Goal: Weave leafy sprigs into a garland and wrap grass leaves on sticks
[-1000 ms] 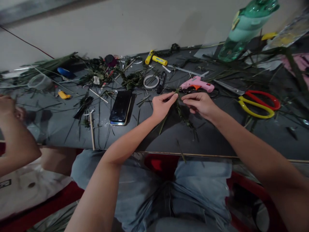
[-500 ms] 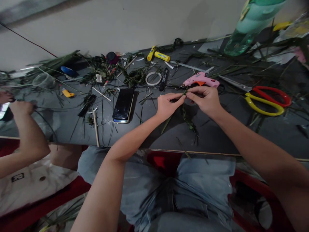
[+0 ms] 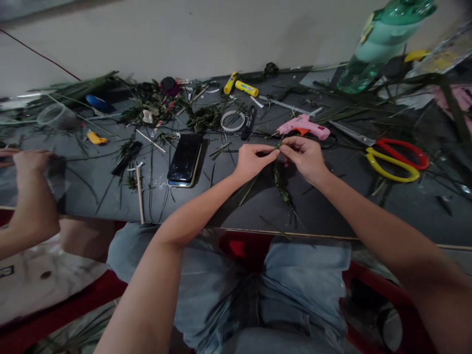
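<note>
My left hand (image 3: 254,160) and my right hand (image 3: 303,156) meet above the dark table, thumbs and forefingers pinched together. Between them they hold the top of a braided strip of green leaves (image 3: 282,184). Its plaited length hangs down toward the table's front edge and ends in thin loose strands. The fingertips cover the exact spot where the strip is pinched. Just behind my right hand lies a pink glue gun (image 3: 304,127) with an orange trigger. Scissors (image 3: 394,160) with one red and one yellow handle rest farther right.
Left of my hands lie a phone (image 3: 185,160), a roll of tape (image 3: 232,121) and a black marker (image 3: 249,123). Yellow glue sticks (image 3: 246,88) sit near the wall. A green bottle (image 3: 379,49) stands at back right. At far left is another person's arm (image 3: 33,196). Leaf scraps litter the table.
The view has shifted slightly, so the table items appear a little farther left. My hands stay pinched on the leaf braid. The other person's hand at left has changed its pose.
</note>
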